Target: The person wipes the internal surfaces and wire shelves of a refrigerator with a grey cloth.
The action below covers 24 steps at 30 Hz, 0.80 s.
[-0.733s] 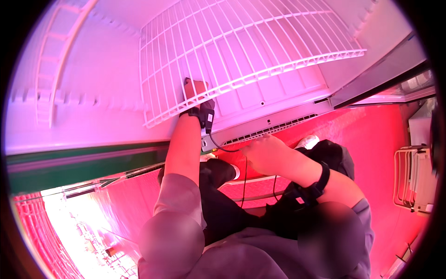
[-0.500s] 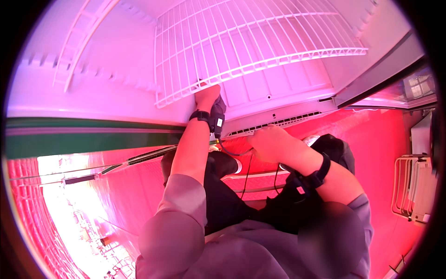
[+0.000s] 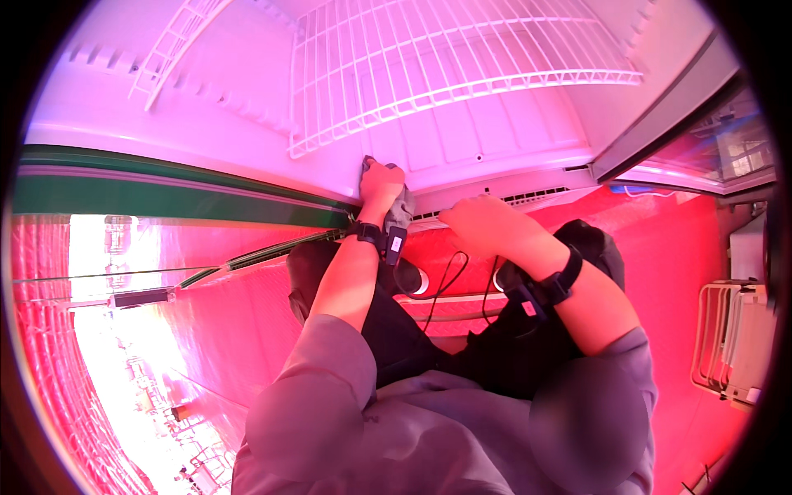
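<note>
My left hand [image 3: 383, 179] is wrapped round a dark grey cloth [image 3: 400, 211] and presses it on the white inner floor near the front edge of an upright fridge cabinet [image 3: 503, 132]. One end of the cloth pokes out beyond my fingers; the rest hangs down beside the wrist. My right hand [image 3: 483, 223] is curled closed in front of the vent grille [image 3: 536, 196] along the cabinet's lower sill. Its fingertips are turned away, so what they hold, if anything, is hidden. Black straps with small boxes sit on both wrists.
A white wire shelf [image 3: 462, 78] spans the cabinet above my hands, with a narrower wire rack [image 3: 169, 54] at upper left. The glass door [image 3: 709, 157] stands at the right. Green trim [image 3: 165, 194] edges the left side. Folded metal-framed chairs [image 3: 730, 342] stand far right on the red floor.
My left hand has come out from under the shelf's front edge with the cloth, toward the cabinet's front. My right hand has moved slightly up toward the sill. The view has shifted a little.
</note>
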{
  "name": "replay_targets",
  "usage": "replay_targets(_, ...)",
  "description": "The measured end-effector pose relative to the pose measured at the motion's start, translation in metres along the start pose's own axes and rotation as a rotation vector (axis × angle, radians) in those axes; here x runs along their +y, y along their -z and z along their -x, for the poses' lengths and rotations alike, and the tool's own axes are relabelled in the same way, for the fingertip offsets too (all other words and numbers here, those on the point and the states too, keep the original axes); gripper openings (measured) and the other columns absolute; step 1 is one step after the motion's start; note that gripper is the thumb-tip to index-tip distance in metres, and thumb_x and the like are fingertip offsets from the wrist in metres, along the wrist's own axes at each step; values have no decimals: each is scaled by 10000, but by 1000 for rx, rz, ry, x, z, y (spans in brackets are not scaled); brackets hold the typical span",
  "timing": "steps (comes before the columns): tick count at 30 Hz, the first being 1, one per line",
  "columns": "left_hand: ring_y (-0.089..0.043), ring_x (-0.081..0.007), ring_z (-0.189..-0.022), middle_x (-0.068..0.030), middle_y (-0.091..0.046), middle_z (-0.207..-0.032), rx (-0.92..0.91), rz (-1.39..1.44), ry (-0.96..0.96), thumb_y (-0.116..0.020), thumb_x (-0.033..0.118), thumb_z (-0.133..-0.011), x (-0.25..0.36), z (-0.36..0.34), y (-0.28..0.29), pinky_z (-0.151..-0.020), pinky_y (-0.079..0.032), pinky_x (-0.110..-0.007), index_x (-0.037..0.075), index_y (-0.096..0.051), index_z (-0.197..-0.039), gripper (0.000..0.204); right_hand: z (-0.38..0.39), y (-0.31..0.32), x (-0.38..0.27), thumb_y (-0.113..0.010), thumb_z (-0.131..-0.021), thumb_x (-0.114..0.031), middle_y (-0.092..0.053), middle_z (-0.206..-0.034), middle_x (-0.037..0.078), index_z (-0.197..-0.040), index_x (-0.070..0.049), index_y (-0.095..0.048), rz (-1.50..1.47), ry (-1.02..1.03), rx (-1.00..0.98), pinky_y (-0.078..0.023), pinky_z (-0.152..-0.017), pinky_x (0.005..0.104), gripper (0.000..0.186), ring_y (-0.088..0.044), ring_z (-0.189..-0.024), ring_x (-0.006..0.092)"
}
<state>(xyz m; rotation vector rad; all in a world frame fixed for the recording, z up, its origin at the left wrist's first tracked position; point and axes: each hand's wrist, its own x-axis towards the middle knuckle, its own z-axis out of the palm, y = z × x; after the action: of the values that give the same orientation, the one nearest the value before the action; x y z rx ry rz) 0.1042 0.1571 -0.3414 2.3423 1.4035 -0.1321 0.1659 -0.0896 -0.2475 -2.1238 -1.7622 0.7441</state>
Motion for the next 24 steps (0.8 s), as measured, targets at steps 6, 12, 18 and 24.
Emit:
replay_targets(6,-603,-443,-1134,-338,-614,-1179,6,37,25,-539,311,-827,-10,13,-1,-979,-486,-461,-141,-403,-1332,692,3,5,-1,-624,-820,-234,-679,-922,208,-1012,-40,-663,31,-25,-43,-523,-796,507,276,-663,-905,398)
replay_targets(12,-614,-445,-1110,-343,-617,-1159,6,-15,28,-553,327,-826,-16,30,-9,-965,-490,-472,-102,-397,-1368,709,10,7,3,-645,-837,-259,-680,-960,202,-1100,-52,-650,8,-39,-33,-517,-820,500,335,-658,-956,385)
replay_targets(18,-663,-434,-980,-303,-675,-1027,63,-79,12,-545,348,-839,-20,61,-33,-941,-497,-488,54,-167,-1550,857,11,10,1,-658,-852,-274,-678,-977,196,-1101,-53,-640,-16,-39,-16,-511,-820,500,334,-656,-948,384)
replay_targets(24,-672,-450,-888,-298,-681,-939,-66,-35,-203,-575,305,-822,2,79,-35,-830,-537,-511,148,-162,-1563,863,10,12,-1,-656,-848,-275,-676,-945,206,-1057,-49,-637,-10,-49,-26,-512,-799,504,308,-657,-929,390)
